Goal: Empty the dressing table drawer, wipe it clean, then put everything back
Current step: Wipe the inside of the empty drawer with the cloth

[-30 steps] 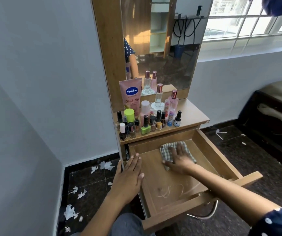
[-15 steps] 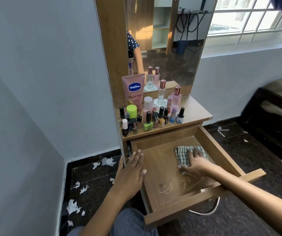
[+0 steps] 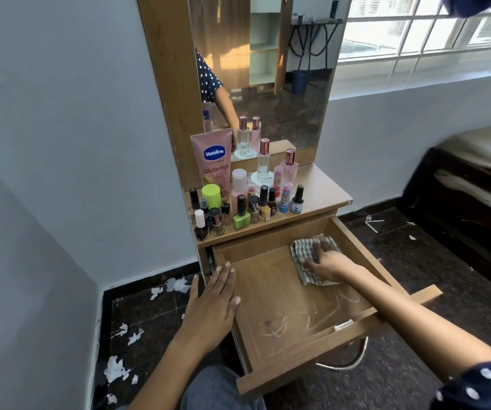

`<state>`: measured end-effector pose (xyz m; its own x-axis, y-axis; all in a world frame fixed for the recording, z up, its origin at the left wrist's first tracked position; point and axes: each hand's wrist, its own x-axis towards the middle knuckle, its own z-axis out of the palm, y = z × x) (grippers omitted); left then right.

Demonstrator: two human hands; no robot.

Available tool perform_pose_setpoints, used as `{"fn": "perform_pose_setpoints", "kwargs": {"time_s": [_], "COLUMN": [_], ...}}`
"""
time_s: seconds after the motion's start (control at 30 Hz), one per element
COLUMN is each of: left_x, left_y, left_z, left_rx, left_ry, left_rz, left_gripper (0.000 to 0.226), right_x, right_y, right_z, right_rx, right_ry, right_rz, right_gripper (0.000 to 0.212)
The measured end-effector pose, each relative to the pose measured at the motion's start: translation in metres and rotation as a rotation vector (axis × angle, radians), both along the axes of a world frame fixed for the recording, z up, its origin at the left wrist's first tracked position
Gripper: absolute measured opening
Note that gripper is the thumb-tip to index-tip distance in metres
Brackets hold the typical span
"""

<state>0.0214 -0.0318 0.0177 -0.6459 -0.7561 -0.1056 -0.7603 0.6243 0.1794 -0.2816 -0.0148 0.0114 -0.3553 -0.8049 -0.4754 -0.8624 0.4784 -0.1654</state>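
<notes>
The wooden drawer (image 3: 270,294) stands pulled out and holds nothing but a checked cloth (image 3: 305,253). My right hand (image 3: 327,260) presses flat on that cloth in the drawer's far right corner. White smear marks show on the drawer floor near its front. My left hand (image 3: 211,306) lies flat with fingers spread on the drawer's left side wall. On the table top (image 3: 324,190) above stand several bottles: a pink Vaseline tube (image 3: 213,156), nail polishes (image 3: 241,216) and perfume bottles (image 3: 263,159).
A mirror (image 3: 268,69) rises behind the bottles. White paper scraps (image 3: 117,369) litter the dark floor to the left. A dark bed frame (image 3: 469,199) stands at the right. A metal stool leg (image 3: 353,359) shows under the drawer front. Grey walls close in on the left.
My right hand has slid the cloth from the drawer's back middle to its far right corner. My left hand has stayed on the left wall.
</notes>
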Motion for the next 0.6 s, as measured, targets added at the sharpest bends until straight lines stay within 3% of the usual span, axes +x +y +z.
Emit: {"fn": "perform_pose_setpoints", "kwargs": {"time_s": [0.27, 0.33, 0.5, 0.6], "left_x": [-0.001, 0.0, 0.0, -0.001], "left_y": [0.001, 0.0, 0.001, 0.001], "left_z": [0.0, -0.001, -0.003, 0.001], "left_rx": [0.009, 0.009, -0.001, 0.005], "left_ry": [0.015, 0.013, 0.013, 0.009], "left_rz": [0.012, 0.012, 0.006, 0.025], "left_gripper": [0.067, 0.062, 0.076, 0.06], "right_x": [0.011, 0.012, 0.021, 0.05], "right_y": [0.035, 0.03, 0.004, -0.009], "right_z": [-0.003, -0.006, -0.006, -0.009], "right_rx": [0.188, 0.182, 0.069, 0.037], "right_ry": [0.01, -0.015, -0.08, -0.082], "right_rz": [-0.029, -0.025, 0.033, 0.142], "right_gripper": [0.092, 0.088, 0.073, 0.069]}}
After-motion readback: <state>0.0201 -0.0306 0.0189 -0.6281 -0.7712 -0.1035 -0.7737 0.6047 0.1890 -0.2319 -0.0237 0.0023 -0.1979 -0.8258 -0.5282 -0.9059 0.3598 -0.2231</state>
